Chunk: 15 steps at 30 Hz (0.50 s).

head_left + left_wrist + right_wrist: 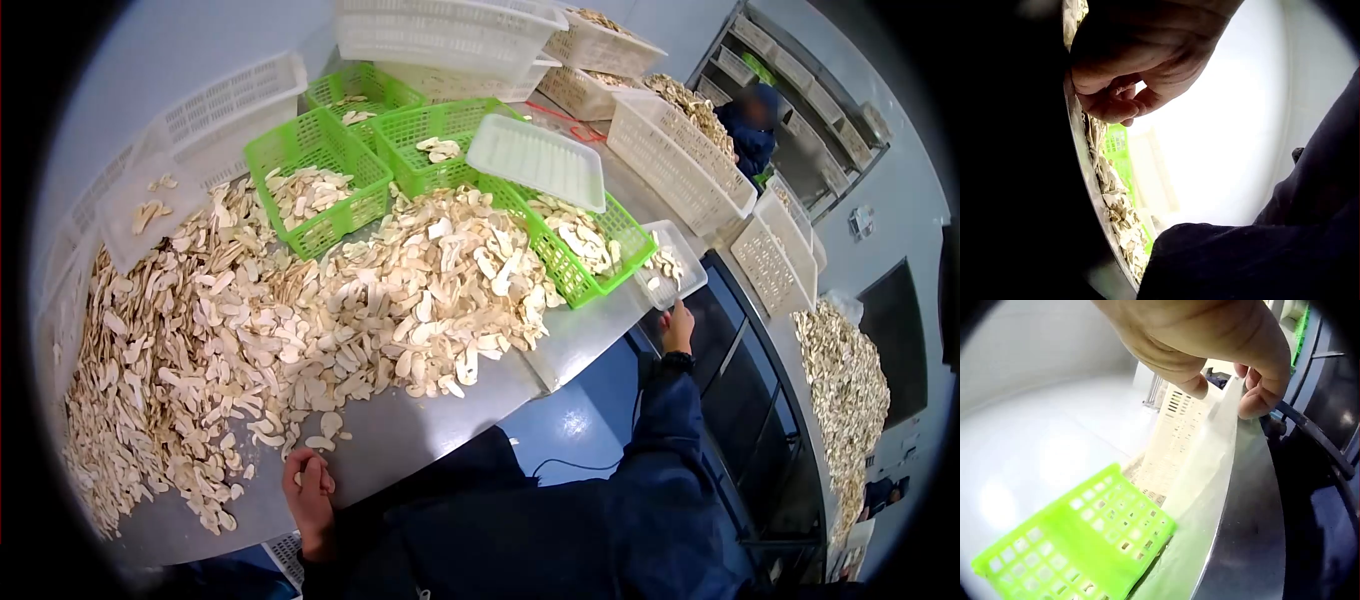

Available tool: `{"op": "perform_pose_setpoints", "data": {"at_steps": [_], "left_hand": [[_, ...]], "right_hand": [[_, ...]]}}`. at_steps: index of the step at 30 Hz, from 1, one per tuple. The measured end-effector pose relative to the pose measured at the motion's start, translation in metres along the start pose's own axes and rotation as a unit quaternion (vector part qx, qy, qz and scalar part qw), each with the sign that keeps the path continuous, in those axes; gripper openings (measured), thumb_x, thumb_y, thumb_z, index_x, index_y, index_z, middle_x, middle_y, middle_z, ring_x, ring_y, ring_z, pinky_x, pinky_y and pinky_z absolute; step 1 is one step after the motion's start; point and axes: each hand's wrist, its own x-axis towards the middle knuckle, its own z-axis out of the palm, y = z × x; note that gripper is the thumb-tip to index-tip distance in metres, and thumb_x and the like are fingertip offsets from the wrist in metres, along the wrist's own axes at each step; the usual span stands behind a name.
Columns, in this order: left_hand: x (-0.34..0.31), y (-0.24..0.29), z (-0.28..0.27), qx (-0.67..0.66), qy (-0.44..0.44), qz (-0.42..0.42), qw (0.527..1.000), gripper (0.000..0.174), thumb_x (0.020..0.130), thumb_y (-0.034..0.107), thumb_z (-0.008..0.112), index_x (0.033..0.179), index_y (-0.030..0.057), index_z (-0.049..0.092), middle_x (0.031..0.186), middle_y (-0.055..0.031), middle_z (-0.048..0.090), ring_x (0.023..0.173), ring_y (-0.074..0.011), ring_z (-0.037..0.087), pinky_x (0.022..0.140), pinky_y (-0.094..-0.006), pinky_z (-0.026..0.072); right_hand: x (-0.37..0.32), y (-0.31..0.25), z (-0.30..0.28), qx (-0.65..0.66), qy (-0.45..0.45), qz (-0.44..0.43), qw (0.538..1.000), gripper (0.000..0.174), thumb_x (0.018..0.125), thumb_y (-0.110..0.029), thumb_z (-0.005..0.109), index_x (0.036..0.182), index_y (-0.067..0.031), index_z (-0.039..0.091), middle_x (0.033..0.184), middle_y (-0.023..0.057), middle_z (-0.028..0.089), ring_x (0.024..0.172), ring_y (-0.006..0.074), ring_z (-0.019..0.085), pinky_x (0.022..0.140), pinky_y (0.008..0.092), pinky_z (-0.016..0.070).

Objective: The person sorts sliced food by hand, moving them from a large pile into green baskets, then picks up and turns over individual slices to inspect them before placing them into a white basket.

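Note:
My right hand (677, 328) pinches the near edge of a small white translucent tray (660, 291) at the table's right end. In the right wrist view, the thumb and fingers (1256, 403) close on the rim. Some pale mushroom slices (664, 262) lie in this tray. At the front edge of the metal table, my left hand (308, 490) rests with loosely curled fingers beside a large heap of mushroom slices (330, 320). No object shows in its grasp in the left wrist view, where the fingers (1110, 109) curl toward the thumb.
Several green baskets with slices stand behind the heap, the nearest basket (600, 285) beside the small tray. A white lid-like tray (537, 158) lies across them. White crates (680, 170) line the back and right. Another person (750, 130) stands farther off. A dark frame (750, 390) lies below right.

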Motion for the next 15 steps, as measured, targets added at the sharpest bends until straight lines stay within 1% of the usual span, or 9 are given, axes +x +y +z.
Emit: {"op": "perform_pose_setpoints", "data": {"at_steps": [1, 4, 5, 8, 9, 10, 13, 14, 15], "left_hand": [[0.0, 0.0, 0.001, 0.002, 0.003, -0.005, 1.0, 0.009, 0.093, 0.005, 0.051, 0.101, 0.004, 0.056, 0.079, -0.0023, 0.053, 0.054, -0.0056, 0.042, 0.048, -0.0205, 0.0348], [-0.001, -0.002, 0.0, 0.014, 0.001, -0.002, 1.0, 0.009, 0.093, 0.005, 0.052, 0.102, 0.0038, 0.056, 0.079, -0.0023, 0.053, 0.054, -0.0058, 0.043, 0.048, -0.0206, 0.0345], [-0.001, -0.003, -0.001, 0.019, 0.001, 0.002, 1.0, 0.01, 0.093, 0.005, 0.052, 0.102, 0.0037, 0.056, 0.079, -0.0023, 0.053, 0.054, -0.0059, 0.043, 0.048, -0.0207, 0.0345], [-0.003, -0.002, -0.002, 0.009, 0.0, -0.004, 1.0, 0.011, 0.093, 0.005, 0.053, 0.103, 0.0033, 0.057, 0.079, -0.0023, 0.054, 0.054, -0.006, 0.043, 0.048, -0.0208, 0.0343], [-0.004, -0.001, -0.002, 0.007, 0.001, -0.002, 1.0, 0.011, 0.093, 0.005, 0.053, 0.103, 0.0031, 0.057, 0.079, -0.0024, 0.054, 0.054, -0.0061, 0.043, 0.048, -0.0208, 0.0344], [-0.004, 0.0, -0.001, 0.006, 0.001, 0.001, 1.0, 0.011, 0.093, 0.005, 0.052, 0.103, 0.003, 0.057, 0.078, -0.0025, 0.054, 0.054, -0.0061, 0.043, 0.048, -0.0208, 0.0344], [-0.003, -0.001, -0.001, -0.002, -0.002, 0.005, 1.0, 0.01, 0.093, 0.005, 0.052, 0.102, 0.0025, 0.057, 0.078, -0.0027, 0.054, 0.054, -0.0062, 0.043, 0.048, -0.0208, 0.0345], [-0.004, -0.001, -0.002, -0.004, -0.003, 0.005, 1.0, 0.01, 0.093, 0.005, 0.052, 0.102, 0.0023, 0.057, 0.078, -0.0028, 0.054, 0.054, -0.0062, 0.043, 0.048, -0.0208, 0.0345], [-0.004, -0.001, -0.002, -0.002, -0.006, 0.007, 1.0, 0.01, 0.094, 0.005, 0.052, 0.102, 0.0032, 0.057, 0.077, -0.0018, 0.053, 0.055, -0.0057, 0.043, 0.048, -0.0204, 0.0335]], "right_hand": [[0.002, 0.003, -0.002, 0.072, -0.059, 0.028, 0.995, 0.018, 0.088, -0.018, 0.063, 0.081, -0.0056, 0.052, 0.067, 0.0014, 0.049, 0.05, 0.0098, 0.047, 0.044, 0.0247, 0.0415], [0.002, -0.002, 0.003, 0.059, -0.075, 0.048, 0.994, 0.024, 0.088, -0.014, 0.06, 0.07, -0.0081, 0.046, 0.06, 0.0003, 0.045, 0.046, 0.0097, 0.043, 0.044, 0.0242, 0.0406], [-0.002, -0.006, 0.001, 0.054, -0.081, 0.022, 0.995, 0.024, 0.086, -0.009, 0.058, 0.065, -0.008, 0.045, 0.055, 0.0, 0.041, 0.044, 0.0109, 0.041, 0.044, 0.025, 0.0396], [0.006, -0.013, 0.002, 0.049, -0.061, -0.01, 0.997, 0.025, 0.085, -0.009, 0.058, 0.063, -0.008, 0.044, 0.054, 0.0008, 0.04, 0.044, 0.0127, 0.044, 0.043, 0.0263, 0.0389], [0.006, -0.02, 0.002, 0.025, -0.028, -0.009, 0.999, 0.025, 0.083, -0.01, 0.058, 0.063, -0.0078, 0.044, 0.053, 0.0015, 0.04, 0.045, 0.014, 0.045, 0.044, 0.027, 0.0394], [0.002, -0.029, 0.001, 0.033, -0.027, -0.011, 0.999, 0.022, 0.087, -0.012, 0.057, 0.067, -0.0072, 0.049, 0.059, 0.0009, 0.045, 0.05, 0.012, 0.047, 0.052, 0.0254, 0.0464], [0.024, -0.042, 0.0, 0.108, -0.038, -0.058, 0.992, 0.021, 0.09, -0.015, 0.058, 0.072, -0.0065, 0.052, 0.061, 0.0019, 0.047, 0.052, 0.012, 0.048, 0.053, 0.0249, 0.0464], [0.03, -0.047, 0.001, 0.135, -0.047, -0.072, 0.987, 0.018, 0.09, -0.016, 0.058, 0.075, -0.0062, 0.053, 0.065, 0.0019, 0.05, 0.055, 0.0113, 0.05, 0.053, 0.0244, 0.0465], [0.022, -0.059, 0.007, 0.124, -0.044, -0.085, 0.988, 0.019, 0.091, -0.017, 0.059, 0.077, -0.0061, 0.054, 0.067, 0.0016, 0.051, 0.056, 0.0109, 0.05, 0.053, 0.0239, 0.0463]]}}
